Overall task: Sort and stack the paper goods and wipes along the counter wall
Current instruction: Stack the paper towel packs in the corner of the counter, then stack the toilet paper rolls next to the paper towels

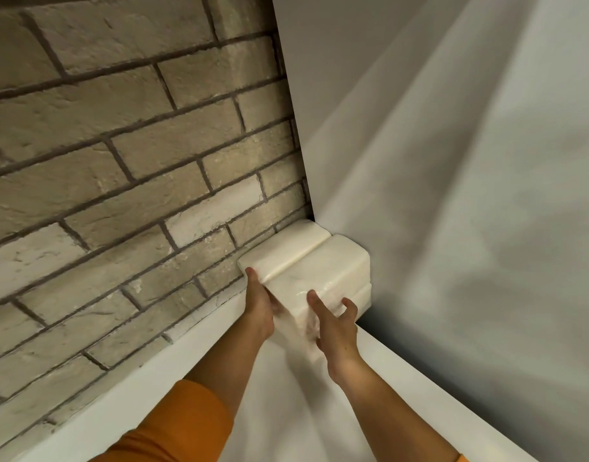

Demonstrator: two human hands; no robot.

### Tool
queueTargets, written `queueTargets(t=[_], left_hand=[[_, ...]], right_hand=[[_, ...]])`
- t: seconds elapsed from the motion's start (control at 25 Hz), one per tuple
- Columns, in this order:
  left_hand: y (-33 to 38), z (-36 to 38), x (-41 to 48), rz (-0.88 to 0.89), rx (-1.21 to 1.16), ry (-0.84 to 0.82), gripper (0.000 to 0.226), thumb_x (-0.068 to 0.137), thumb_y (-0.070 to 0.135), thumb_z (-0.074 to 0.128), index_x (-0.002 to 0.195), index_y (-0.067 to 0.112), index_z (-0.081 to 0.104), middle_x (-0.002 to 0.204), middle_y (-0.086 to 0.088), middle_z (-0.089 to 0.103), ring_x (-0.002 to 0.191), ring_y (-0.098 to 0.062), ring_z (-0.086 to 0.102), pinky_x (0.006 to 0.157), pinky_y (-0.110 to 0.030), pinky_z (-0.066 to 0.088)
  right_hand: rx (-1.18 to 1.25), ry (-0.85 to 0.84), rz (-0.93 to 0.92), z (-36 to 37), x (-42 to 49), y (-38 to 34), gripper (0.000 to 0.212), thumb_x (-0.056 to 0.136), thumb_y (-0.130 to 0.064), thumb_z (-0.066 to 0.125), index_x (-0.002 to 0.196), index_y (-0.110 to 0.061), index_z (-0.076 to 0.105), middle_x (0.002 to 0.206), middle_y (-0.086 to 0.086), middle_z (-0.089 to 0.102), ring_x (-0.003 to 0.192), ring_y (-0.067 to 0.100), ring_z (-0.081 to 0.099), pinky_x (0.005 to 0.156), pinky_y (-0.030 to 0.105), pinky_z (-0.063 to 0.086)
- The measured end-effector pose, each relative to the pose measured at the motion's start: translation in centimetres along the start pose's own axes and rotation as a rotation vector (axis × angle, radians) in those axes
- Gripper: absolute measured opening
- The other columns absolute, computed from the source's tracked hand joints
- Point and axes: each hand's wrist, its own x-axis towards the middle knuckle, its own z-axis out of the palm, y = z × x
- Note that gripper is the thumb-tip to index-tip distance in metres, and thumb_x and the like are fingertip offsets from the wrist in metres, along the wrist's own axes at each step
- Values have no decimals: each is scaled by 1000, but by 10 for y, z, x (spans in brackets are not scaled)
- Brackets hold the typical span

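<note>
A plastic-wrapped white pack of paper goods [313, 265] sits in the corner of the white counter [279, 395], against the brick wall [119, 181] and the grey side wall. It shows two bundles side by side and sits on another white layer below. My left hand [259, 308] holds its near left end, with a fingertip on the top edge. My right hand [336, 325] touches the near face with loosely spread fingers, thumb out to the right.
The brick wall runs along the counter's left edge. A smooth grey wall [469, 195] closes off the right side. Orange sleeves cover both my forearms near the bottom of the view.
</note>
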Motion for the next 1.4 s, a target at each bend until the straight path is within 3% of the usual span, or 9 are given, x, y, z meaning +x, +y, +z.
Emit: queueTargets(t=[0.24, 0.36, 0.48, 0.64, 0.8, 1.0, 1.12, 1.2, 1.4], left_hand=[[-22, 6, 30, 11, -133, 10, 103, 71, 92, 22, 146, 24, 46, 141, -3, 60, 125, -27, 59, 113, -45, 41], [-6, -4, -10, 33, -53, -66, 80, 91, 79, 25, 139, 21, 52, 138, -1, 59, 124, -23, 56, 114, -40, 34], [-6, -32, -39, 107, 83, -103, 62, 103, 57, 36, 155, 23, 34, 158, -4, 39, 142, -30, 41, 118, -49, 34], [-30, -92, -83, 217, 277, -144, 29, 100, 32, 55, 125, 20, 65, 128, -6, 68, 104, -22, 69, 89, -38, 53], [-93, -150, -143, 174, 231, -61, 20, 98, 19, 56, 101, 16, 76, 99, -10, 78, 74, -22, 71, 71, -32, 51], [-163, -235, -213, 106, 114, 140, 17, 95, 19, 60, 95, 16, 77, 91, -7, 78, 73, -21, 70, 72, -35, 49], [-187, -297, -245, 106, 46, 196, 22, 82, 30, 64, 95, 18, 78, 93, -6, 78, 74, -19, 68, 73, -34, 47], [-198, -339, -263, 95, 41, 221, 31, 75, 36, 61, 95, 20, 77, 94, -4, 78, 75, -18, 68, 73, -33, 46], [-233, -456, -310, 71, 177, 208, 18, 96, 31, 59, 96, 31, 77, 99, 6, 77, 88, -15, 70, 76, -25, 49]], right_hand=[[13, -41, -15, -7, 0, 0, 105, 70, -67, 80, 153, -42, 21, 157, 0, 34, 134, 28, 45, 113, 54, 41], [-31, -76, 8, -18, -9, -5, 92, 83, -61, 72, 156, -38, 21, 153, -4, 37, 139, 27, 41, 116, 54, 36], [-75, -113, 41, -33, -25, -1, 66, 93, -55, 61, 151, -33, 36, 145, -6, 46, 136, 29, 46, 111, 56, 40], [-225, -118, 101, -53, -59, 24, 29, 98, -35, 58, 123, -21, 59, 119, 6, 67, 107, 27, 63, 93, 45, 48], [-413, -159, 191, -50, -115, 63, 22, 88, -31, 68, 106, -18, 65, 101, 8, 72, 92, 27, 66, 79, 37, 45], [-617, -378, 193, -29, -176, 113, 18, 86, -30, 69, 103, -23, 69, 93, 6, 77, 75, 21, 66, 72, 33, 42], [-717, -511, 185, -12, -209, 142, 32, 74, -38, 67, 102, -21, 69, 93, 6, 76, 74, 19, 64, 71, 32, 42], [-747, -549, 166, 3, -230, 162, 22, 85, -30, 68, 105, -18, 68, 100, 11, 77, 77, 21, 64, 72, 33, 43], [-808, -608, 121, 50, -295, 221, 12, 95, -21, 63, 105, -21, 69, 104, 12, 76, 86, 28, 70, 76, 36, 48]])
